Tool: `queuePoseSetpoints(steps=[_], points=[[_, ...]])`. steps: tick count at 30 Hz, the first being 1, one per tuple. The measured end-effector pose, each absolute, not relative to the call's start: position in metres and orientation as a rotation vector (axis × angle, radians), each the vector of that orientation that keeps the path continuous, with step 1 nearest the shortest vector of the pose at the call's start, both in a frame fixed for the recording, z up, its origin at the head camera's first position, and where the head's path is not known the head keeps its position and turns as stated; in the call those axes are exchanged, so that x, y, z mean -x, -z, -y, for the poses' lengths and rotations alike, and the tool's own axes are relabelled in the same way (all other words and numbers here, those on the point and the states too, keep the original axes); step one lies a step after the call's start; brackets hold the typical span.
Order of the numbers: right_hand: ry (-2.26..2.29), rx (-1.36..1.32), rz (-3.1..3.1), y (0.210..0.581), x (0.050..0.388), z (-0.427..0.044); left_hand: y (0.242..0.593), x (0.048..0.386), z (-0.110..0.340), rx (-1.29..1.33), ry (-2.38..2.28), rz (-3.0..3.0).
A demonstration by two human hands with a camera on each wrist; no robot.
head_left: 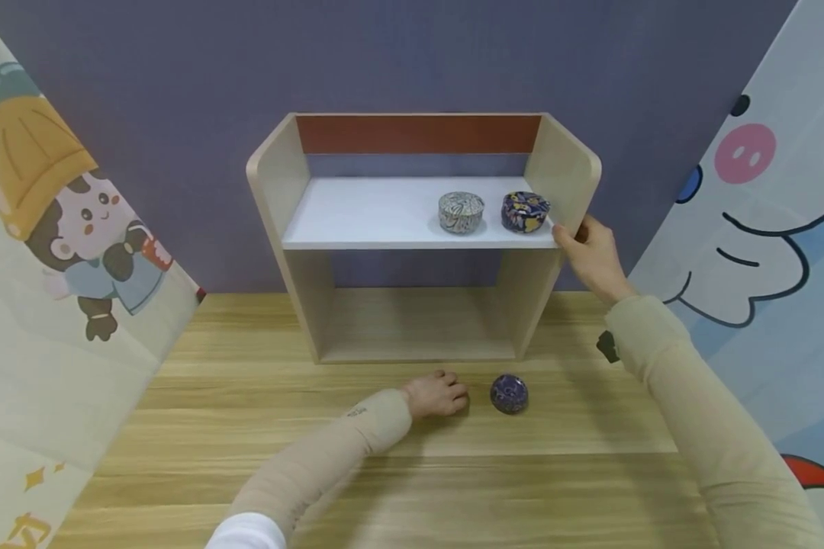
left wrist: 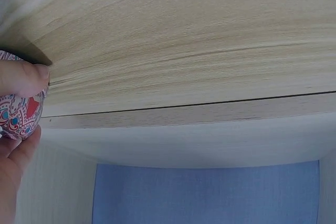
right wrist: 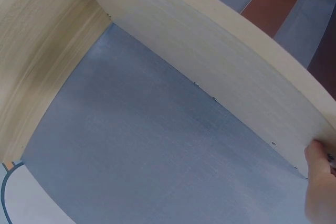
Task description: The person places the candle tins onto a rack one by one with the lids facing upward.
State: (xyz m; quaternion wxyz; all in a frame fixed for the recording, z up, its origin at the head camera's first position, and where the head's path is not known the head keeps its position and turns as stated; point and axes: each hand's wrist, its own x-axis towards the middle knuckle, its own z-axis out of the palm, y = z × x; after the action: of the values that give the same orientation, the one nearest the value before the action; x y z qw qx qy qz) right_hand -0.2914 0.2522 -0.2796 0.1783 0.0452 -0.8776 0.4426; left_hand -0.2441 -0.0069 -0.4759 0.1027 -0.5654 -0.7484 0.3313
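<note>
My left hand [head_left: 438, 394] rests low over the table in front of the shelf unit. In the left wrist view, that hand [left wrist: 11, 169] holds a round tin with a red, white and blue pattern [left wrist: 19, 116] between thumb and fingers; the head view hides this tin. My right hand [head_left: 593, 255] grips the front edge of the shelf unit's right side panel [head_left: 564, 171] at upper-board height. In the right wrist view, the hand [right wrist: 321, 187] shows at the right edge against the panel [right wrist: 220, 66].
On the white upper board [head_left: 371, 210] stand a grey-white patterned tin [head_left: 461, 213] and a dark tin with yellow patches [head_left: 525, 212]. A dark purple round tin [head_left: 509, 393] lies on the wooden table [head_left: 247, 396], right of my left hand. Cartoon-printed panels flank both sides.
</note>
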Motion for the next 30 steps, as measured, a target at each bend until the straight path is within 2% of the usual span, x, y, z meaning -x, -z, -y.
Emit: queuePoseSetpoints(steps=[22, 30], points=[[-1.250, -0.124, 2.494, 0.278, 0.290, -0.252, 0.467, 0.241, 0.005, 1.558, -0.914, 2.463], [-1.258, -0.120, 2.494, 0.279, 0.291, -0.252, 0.458, 0.240, 0.011, 1.549, -0.686, 2.517]])
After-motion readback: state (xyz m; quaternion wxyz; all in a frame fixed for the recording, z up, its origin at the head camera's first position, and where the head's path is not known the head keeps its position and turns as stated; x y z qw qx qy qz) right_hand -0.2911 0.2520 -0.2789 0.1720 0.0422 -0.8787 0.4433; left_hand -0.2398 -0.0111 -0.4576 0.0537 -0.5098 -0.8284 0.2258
